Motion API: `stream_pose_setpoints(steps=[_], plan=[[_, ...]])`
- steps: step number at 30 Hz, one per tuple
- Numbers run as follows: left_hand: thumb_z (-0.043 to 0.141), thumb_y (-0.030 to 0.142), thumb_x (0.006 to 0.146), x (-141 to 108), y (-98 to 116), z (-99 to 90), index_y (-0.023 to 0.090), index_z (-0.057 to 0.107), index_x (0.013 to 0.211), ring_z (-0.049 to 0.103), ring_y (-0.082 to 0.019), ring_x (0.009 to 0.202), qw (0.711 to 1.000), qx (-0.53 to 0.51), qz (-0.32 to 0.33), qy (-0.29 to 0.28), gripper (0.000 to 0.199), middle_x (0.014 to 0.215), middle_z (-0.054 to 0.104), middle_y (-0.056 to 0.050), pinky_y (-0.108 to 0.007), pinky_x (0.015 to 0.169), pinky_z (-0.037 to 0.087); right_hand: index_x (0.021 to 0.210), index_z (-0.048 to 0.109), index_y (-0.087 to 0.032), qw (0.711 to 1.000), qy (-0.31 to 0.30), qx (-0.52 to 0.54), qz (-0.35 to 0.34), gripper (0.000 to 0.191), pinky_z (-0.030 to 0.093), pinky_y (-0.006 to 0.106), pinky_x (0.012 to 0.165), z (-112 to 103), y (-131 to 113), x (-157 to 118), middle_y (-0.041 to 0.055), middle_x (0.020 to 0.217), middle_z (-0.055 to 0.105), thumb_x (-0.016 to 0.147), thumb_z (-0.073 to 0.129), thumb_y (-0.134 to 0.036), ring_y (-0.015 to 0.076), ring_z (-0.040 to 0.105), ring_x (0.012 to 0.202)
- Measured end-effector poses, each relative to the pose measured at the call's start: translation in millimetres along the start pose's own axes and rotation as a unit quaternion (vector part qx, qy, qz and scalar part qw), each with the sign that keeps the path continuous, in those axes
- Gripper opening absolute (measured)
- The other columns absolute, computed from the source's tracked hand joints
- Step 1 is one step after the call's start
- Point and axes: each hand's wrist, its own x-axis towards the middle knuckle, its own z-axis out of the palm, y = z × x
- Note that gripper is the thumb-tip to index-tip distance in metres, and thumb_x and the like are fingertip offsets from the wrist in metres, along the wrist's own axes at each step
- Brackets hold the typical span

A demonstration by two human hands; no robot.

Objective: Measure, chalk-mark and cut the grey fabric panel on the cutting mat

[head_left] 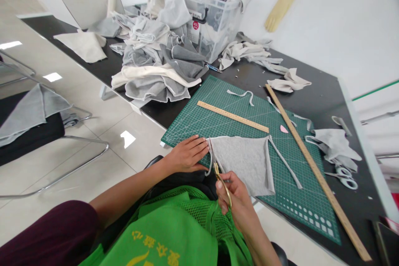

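A light grey piece of cloth lies on the green cutting mat, near its front edge. My right hand is closed round the handles of gold scissors, whose blades lie along the cloth's left edge. A narrow strip of cloth hangs at that edge, to the left of the blades. Flat beside it, with fingers stretched out, my left hand touches the cloth's upper left corner with its fingertips. Another thin strip runs down on the right of the cloth.
Two wooden rulers, a short one and a long one, lie across the mat. White-handled scissors and cloth scraps are at the right. A heap of grey cloth and a clear plastic box stand behind.
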Motion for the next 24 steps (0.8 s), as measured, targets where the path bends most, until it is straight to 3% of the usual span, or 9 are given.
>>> stream_pose_setpoints(steps=[24], plan=[[0.058, 0.065, 0.092, -1.2, 0.1, 0.1, 0.012, 0.060, 0.134, 0.055, -0.031, 0.134, 1.000, 0.001, -0.006, -0.015, 0.067, 0.136, 0.064, -0.015, -0.052, 0.120, 0.040, 0.102, 0.052, -0.021, 0.999, 0.021, -0.037, 0.010, 0.044, 0.029, 0.017, 0.040, -1.4, 3.0, -9.6, -0.0117, 0.051, 0.048, 0.085, 0.072, -0.057, 0.0048, 0.038, 0.038]])
